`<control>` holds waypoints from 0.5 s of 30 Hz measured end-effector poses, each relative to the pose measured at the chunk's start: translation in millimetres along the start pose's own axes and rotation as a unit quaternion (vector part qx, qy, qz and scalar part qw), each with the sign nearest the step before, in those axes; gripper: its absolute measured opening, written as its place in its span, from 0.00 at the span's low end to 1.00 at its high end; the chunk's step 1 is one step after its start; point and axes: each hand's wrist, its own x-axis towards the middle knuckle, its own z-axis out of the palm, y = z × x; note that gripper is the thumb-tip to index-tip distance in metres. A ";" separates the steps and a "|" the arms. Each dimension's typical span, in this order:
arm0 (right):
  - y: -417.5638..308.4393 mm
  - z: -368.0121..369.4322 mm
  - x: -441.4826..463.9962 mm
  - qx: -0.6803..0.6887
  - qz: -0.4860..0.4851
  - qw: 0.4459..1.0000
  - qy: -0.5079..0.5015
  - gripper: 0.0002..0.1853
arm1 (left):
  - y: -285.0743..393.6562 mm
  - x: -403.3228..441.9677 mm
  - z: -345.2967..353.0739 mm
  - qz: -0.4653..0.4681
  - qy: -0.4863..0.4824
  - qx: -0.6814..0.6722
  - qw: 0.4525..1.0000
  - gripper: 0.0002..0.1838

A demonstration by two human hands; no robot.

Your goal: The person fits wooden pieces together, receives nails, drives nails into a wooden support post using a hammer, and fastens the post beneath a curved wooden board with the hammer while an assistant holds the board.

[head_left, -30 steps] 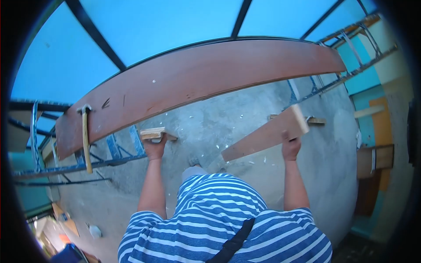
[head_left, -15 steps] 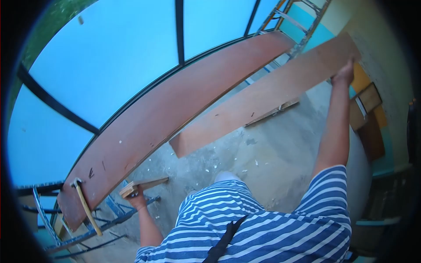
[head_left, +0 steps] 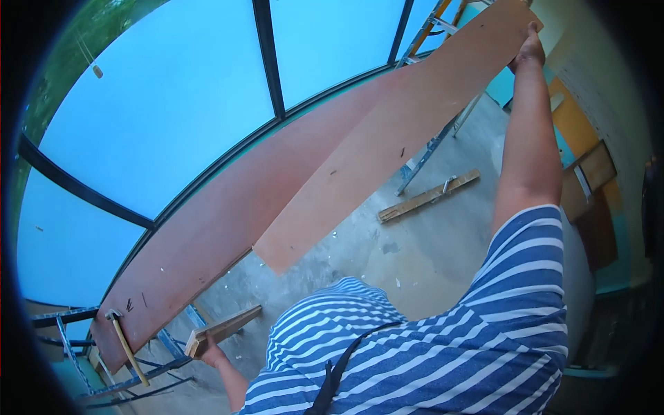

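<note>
My right hand (head_left: 529, 52) grips the upper right end of a long brown board (head_left: 387, 131), which slants down to the left. The board's middle and upper part overlap a larger reddish-brown plank (head_left: 200, 194) lying along the window. At lower left, my left hand (head_left: 211, 353) is closed around the end of short wooden pieces (head_left: 225, 330), just below the plank's edge. A hammer (head_left: 126, 346) with a pale handle hangs over the near edge of the plank's left end.
Under the plank's left end stands a blue-stained ladder (head_left: 166, 342), and another ladder (head_left: 443, 24) rises at the upper right. A wooden piece (head_left: 429, 197) lies on the floor (head_left: 415, 256). Boards (head_left: 591, 173) lean by the right wall.
The long board has risen toward the upper right with my right hand and now overlaps the plank. My left hand still holds the short pieces, now lower in view. The view has turned.
</note>
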 end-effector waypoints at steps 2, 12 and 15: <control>2.0 0.7 27.5 -0.003 0.021 1.000 0.005 0.33 | 13.5 -20.5 0.8 -0.023 0.018 0.039 0.999 0.56; 184.7 -34.3 92.6 -0.078 0.144 0.968 0.189 0.44 | 42.5 -70.3 20.3 -0.138 0.044 0.049 0.988 0.57; 250.0 -43.6 78.3 -0.133 0.205 0.948 0.205 0.42 | 62.9 -87.1 15.4 -0.092 0.079 0.061 0.991 0.50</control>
